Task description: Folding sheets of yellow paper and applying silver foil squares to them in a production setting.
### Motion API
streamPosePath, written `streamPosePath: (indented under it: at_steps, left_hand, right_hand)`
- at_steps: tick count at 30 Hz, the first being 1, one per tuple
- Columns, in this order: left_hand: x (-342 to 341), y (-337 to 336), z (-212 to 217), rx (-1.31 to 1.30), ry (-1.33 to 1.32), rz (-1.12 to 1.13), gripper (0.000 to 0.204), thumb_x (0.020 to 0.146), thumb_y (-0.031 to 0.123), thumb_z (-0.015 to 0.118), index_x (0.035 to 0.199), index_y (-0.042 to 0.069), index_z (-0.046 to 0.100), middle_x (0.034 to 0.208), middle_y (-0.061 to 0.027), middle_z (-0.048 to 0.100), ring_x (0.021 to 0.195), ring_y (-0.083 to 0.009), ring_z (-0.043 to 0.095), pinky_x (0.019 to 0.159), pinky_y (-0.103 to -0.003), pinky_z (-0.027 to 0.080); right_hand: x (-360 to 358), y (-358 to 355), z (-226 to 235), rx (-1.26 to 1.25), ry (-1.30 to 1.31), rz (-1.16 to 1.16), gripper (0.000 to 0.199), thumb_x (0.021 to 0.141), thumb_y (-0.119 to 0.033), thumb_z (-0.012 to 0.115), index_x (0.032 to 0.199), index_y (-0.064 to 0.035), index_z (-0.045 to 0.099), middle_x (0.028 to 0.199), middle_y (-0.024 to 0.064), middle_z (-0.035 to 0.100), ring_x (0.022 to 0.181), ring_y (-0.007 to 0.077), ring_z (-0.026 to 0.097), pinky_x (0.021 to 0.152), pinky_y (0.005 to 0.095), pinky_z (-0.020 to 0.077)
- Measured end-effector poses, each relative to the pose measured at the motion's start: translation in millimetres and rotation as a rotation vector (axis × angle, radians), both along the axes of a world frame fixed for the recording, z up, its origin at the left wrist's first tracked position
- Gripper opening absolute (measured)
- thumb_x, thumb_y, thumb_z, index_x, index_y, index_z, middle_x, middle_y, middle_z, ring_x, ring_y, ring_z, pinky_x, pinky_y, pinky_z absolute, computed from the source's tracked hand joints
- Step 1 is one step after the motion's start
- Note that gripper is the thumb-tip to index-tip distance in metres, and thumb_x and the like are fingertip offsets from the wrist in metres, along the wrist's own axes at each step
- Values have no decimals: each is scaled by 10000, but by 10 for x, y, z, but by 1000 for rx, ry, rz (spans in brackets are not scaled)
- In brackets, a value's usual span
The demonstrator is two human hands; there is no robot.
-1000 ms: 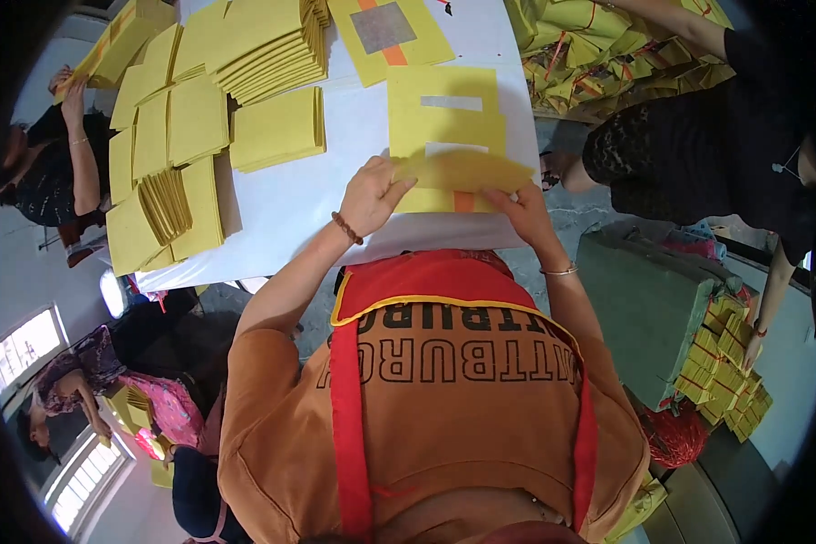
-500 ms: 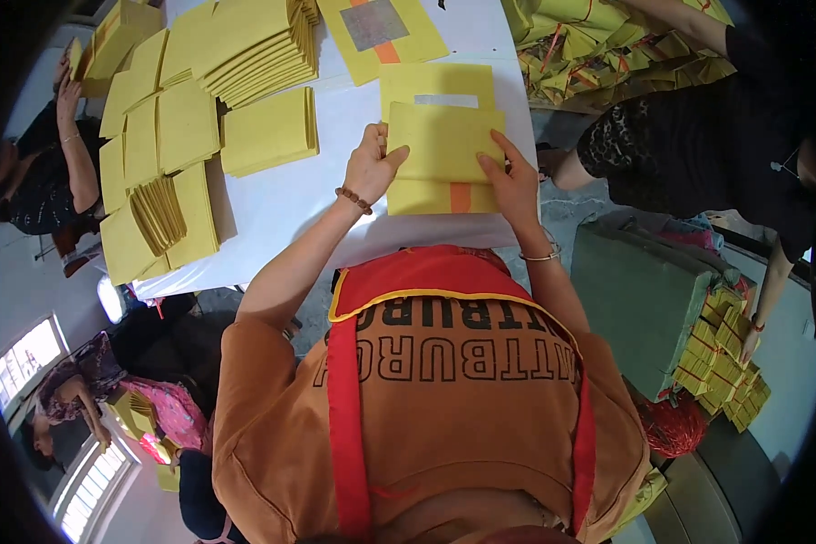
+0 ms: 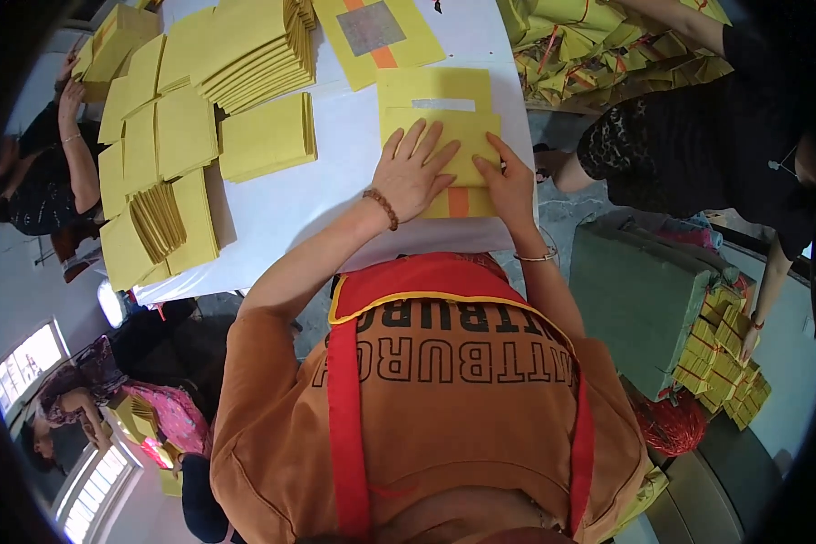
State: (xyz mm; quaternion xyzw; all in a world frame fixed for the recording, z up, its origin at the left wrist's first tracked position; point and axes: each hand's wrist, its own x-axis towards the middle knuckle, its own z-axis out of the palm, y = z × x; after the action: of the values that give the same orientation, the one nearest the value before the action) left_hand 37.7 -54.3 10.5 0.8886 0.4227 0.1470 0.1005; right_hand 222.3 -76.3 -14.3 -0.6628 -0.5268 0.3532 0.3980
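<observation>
A folded yellow paper packet lies at the near right of the white table, on top of a larger yellow sheet with a silvery patch and an orange strip. My left hand presses flat on the packet's left part, its fingers spread, with nothing gripped. At the packet's right edge, my right hand pinches it, thumb on top and the index finger along the edge; the other fingers are partly hidden. Beyond lies another yellow sheet with a grey square and an orange strip.
Stacks of folded yellow paper cover the left of the white table. A green box stands right of me, near bundled yellow packets. One person is on the right; another's hand handles yellow paper at far left.
My left hand has moved from the packet's left edge onto its top and flattened out. My right hand stays at the right edge. The packet has barely shifted.
</observation>
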Motion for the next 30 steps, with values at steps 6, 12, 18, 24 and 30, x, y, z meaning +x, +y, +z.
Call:
streamPosePath:
  at_steps: [6,12,18,24,30]
  left_hand:
    - [-16,-37,-192,-10,58,29,500,848,374,494,1300,174,422,1383,-128,316,1299,-306,239,1040,-474,174]
    - [-38,-12,-181,-147,-28,13,547,820,304,513,1294,59,394,1400,-152,271,1324,-308,181,1051,-469,145]
    - [-242,81,162,-121,-11,-177,644,706,199,583,1285,7,376,1360,-201,298,1261,-329,269,1008,-439,237]
    - [-103,-51,-31,187,396,-143,577,722,241,565,1224,-14,442,1201,-198,465,1061,-299,447,815,-382,401]
    - [38,-118,-101,385,287,-41,534,731,241,550,1191,-18,472,1043,-207,543,855,-277,505,657,-348,415]
  right_hand:
    - [-147,-140,307,223,-729,53,549,783,-314,616,1262,-101,452,1306,166,422,1176,293,433,966,499,286]
    - [-159,-286,81,210,-806,639,662,846,-499,447,1352,-92,318,1422,175,223,1317,345,204,1001,620,46]
    - [-233,-268,153,176,-930,609,732,811,-582,442,1349,-99,330,1406,181,252,1325,331,181,978,653,58]
    - [-212,-270,115,145,-875,649,739,824,-557,448,1369,-85,284,1435,174,192,1346,326,119,981,650,8]
    - [0,-136,99,-105,-371,668,695,891,-482,375,1411,-78,154,1471,133,102,1365,292,23,1041,535,-53]
